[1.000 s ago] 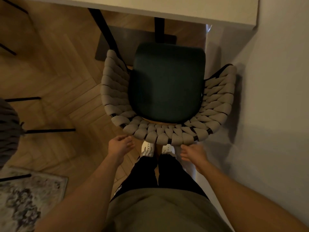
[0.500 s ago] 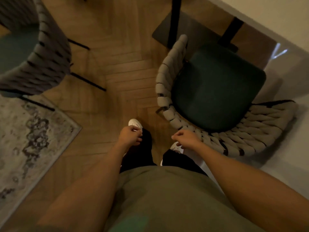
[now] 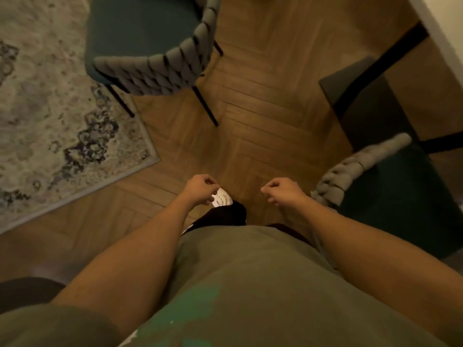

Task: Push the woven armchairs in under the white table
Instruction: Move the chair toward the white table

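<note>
Both the left hand (image 3: 200, 189) and the right hand (image 3: 283, 192) are hanging loosely curled, gripping nothing, between two woven armchairs (image 3: 160, 68).

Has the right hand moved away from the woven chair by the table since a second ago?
Yes. The right hand was at the back rim of the woven armchair near the white table; now it hangs off the rim, over bare floor, holding nothing.

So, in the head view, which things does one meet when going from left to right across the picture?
Patterned rug → woven armchair on the rug's edge → left hand → right hand → second woven armchair beside the white table.
</note>
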Available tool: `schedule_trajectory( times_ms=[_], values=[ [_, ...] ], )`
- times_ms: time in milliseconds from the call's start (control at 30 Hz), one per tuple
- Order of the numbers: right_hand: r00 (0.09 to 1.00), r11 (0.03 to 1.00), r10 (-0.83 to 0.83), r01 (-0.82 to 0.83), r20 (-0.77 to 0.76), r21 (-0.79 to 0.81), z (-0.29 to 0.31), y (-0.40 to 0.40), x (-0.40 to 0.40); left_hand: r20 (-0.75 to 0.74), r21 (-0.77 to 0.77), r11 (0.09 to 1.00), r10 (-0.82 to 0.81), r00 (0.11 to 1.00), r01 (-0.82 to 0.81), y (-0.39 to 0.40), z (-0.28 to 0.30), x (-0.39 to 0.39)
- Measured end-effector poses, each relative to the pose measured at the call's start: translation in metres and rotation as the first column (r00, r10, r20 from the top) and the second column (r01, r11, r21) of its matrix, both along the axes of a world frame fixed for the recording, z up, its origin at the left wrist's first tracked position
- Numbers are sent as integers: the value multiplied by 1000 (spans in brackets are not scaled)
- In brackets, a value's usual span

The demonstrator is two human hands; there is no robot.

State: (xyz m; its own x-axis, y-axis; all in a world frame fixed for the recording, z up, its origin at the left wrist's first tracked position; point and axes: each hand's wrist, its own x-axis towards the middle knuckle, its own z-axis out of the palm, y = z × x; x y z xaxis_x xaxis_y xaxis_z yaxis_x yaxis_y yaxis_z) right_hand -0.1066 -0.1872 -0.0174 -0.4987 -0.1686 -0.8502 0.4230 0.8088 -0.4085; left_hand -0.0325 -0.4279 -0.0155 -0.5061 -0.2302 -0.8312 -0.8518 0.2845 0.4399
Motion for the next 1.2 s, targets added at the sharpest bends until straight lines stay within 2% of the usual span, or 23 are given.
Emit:
schedule_trajectory(
  times_ms=[333,533,667,800,867,933,967,1033,1067,1133,1200],
  values=[
    [971,971,233,-235,-48,-36,10,-145,-129,-18,23,979,204,979,-204,-105,5,-69],
    [937,937,342,-346,-68,-54,3,-216,-227,-38,49,945,326,945,-324,-149,-2,-142],
    [889,888,452,-457,-74,-59,-3,-261,-298,-60,-12,931,364,930,-365,-175,-9,-202],
    [812,811,577,-583,-91,-51,-3,-299,-367,-153,-143,888,416,897,-436,-191,-13,-261],
    [684,696,704,-718,-189,-6,-2,-316,-397,-201,-225,868,404,892,-443,-197,-14,-287],
    [509,545,806,-838,-301,42,0,-331,-423,-256,-352,864,282,925,-360,-201,-17,-309],
    [417,469,839,-880,-350,77,1,-338,-435,-254,-432,864,159,954,-259,-204,-19,-318],
    [204,304,891,-932,-406,199,-2,-352,-461,-137,-520,854,-107,985,21,-208,-25,-332],
    [81,203,913,-940,-399,273,-5,-359,-475,-58,-506,850,-204,977,148,-211,-28,-338],
    [-126,-7,953,-919,-277,393,-12,-373,-502,69,-453,831,-328,942,323,-213,-35,-345],
    [-249,-184,965,-872,-87,454,-22,-384,-527,124,-452,789,-406,905,416,-216,-45,-348]
  ],
)
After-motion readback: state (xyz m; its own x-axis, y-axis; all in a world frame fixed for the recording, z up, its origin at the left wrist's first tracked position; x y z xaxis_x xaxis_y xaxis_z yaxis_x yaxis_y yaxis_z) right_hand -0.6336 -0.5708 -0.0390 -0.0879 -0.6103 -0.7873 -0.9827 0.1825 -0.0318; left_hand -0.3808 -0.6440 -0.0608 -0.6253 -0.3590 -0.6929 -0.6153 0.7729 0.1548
